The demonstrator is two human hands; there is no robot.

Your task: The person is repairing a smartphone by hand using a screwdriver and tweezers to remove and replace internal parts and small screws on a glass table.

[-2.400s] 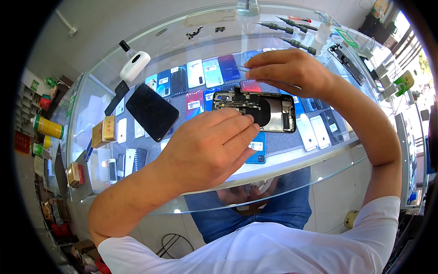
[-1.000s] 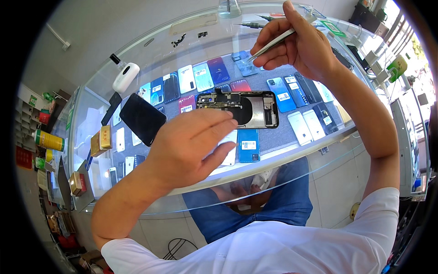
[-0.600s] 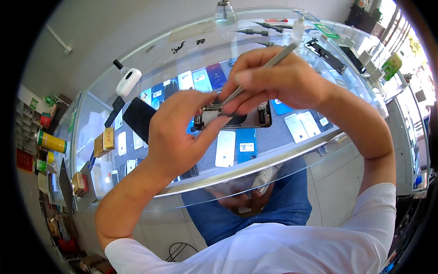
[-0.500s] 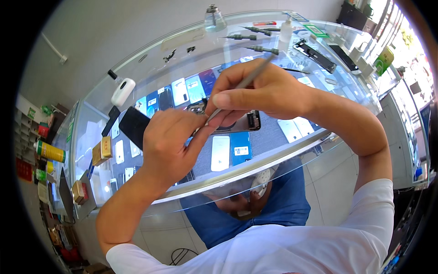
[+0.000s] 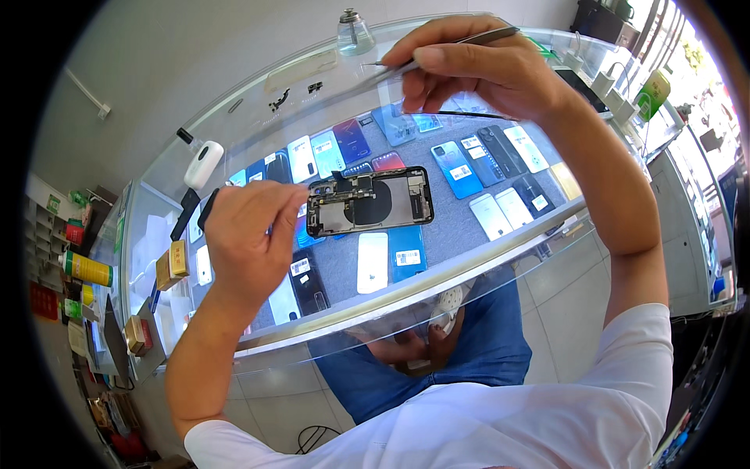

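An opened phone [image 5: 391, 202], its circuit board and round black coil bare, lies on the glass counter in front of me. My left hand [image 5: 246, 234] is at the phone's left end, thumb and forefinger pinched at its edge; what they hold, if anything, is hidden. Behind that hand, the edge of a dark flat panel [image 5: 208, 208] shows. Raised over the far side of the counter, my right hand [image 5: 484, 70] grips grey metal tweezers [image 5: 494, 35], whose front end is blurred and points left. A thin black tool [image 5: 478, 116] lies below the right hand.
Many phones lie under the glass counter [image 5: 461, 270]. On top stand a clear bottle with a metal cap [image 5: 355, 35], a white rounded device [image 5: 203, 164] and a small gold box [image 5: 172, 264]. Small black parts [image 5: 279, 100] lie at the back; a dark phone [image 5: 582, 90] lies far right.
My right hand has lifted away from the opened phone, up and to the right, with the tweezers. My left hand has shifted slightly left, uncovering the phone and covering most of the dark panel.
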